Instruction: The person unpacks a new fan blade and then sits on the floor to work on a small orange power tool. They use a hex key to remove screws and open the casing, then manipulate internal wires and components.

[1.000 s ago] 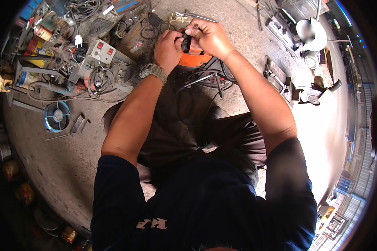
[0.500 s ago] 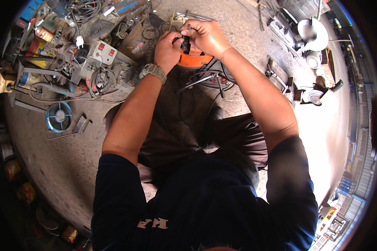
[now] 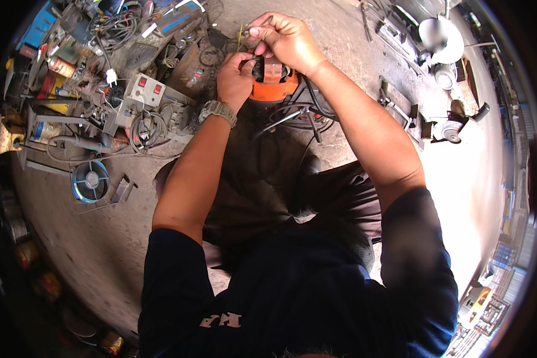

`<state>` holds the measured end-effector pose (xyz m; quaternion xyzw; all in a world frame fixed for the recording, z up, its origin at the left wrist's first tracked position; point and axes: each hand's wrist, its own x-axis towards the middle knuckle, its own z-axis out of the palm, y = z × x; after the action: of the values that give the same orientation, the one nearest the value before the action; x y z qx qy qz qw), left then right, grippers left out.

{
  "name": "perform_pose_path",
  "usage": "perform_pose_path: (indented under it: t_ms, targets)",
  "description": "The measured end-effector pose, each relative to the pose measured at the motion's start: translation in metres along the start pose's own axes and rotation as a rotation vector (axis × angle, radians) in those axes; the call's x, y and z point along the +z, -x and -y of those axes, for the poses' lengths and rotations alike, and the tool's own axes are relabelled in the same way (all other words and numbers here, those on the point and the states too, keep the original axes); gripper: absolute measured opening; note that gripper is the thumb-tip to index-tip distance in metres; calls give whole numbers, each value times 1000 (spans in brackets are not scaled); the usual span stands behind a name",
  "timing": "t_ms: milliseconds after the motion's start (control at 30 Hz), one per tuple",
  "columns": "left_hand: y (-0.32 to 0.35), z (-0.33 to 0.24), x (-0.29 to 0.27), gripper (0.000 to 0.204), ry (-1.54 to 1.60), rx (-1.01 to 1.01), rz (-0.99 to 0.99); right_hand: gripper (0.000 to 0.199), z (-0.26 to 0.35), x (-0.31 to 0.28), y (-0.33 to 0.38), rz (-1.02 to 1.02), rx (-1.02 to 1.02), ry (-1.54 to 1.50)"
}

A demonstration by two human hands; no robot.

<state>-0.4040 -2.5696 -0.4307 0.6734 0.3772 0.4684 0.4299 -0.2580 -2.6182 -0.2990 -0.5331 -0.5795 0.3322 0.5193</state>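
In front of me, an orange-cased machine (image 3: 274, 90) stands with its top open, showing a brownish metal block (image 3: 272, 68) and dark parts inside. My left hand (image 3: 235, 77) is at the machine's left upper edge, thumb and fingers pinched together over a dark part; what they grip is too small to make out. Above the block, my right hand (image 3: 292, 45) is closed in a pinch, with a small thin dark piece (image 3: 270, 20) sticking up at its fingers. A thin yellow strand (image 3: 240, 37) rises just beyond my left fingers.
A coiled black cable (image 3: 304, 116) lies under the machine. On the left are a grey box with red switches (image 3: 144, 88), cable coils (image 3: 146, 128), a blue round fan (image 3: 90, 181) and mixed tools. An angle grinder (image 3: 448, 132) and metal parts lie on the right.
My right hand has moved up and slightly left, baring the block inside the orange machine. The left hand stays pinched at the machine's left edge. The whole view has shifted slightly.
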Motion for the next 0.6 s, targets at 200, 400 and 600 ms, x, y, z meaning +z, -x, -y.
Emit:
perform_pose_path:
  t_ms: [200,400,600]
  targets:
    - [3,-1,1,13,72,-8,-17,11,32,-54,43,-188,25,45]
    - [-2,5,-4,14,74,108,5,16,-11,-132,100,-393,-160,-12]
    - [-1,-1,-10,13,43,-51,53,16,-65,-151,125,-596,72,-441]
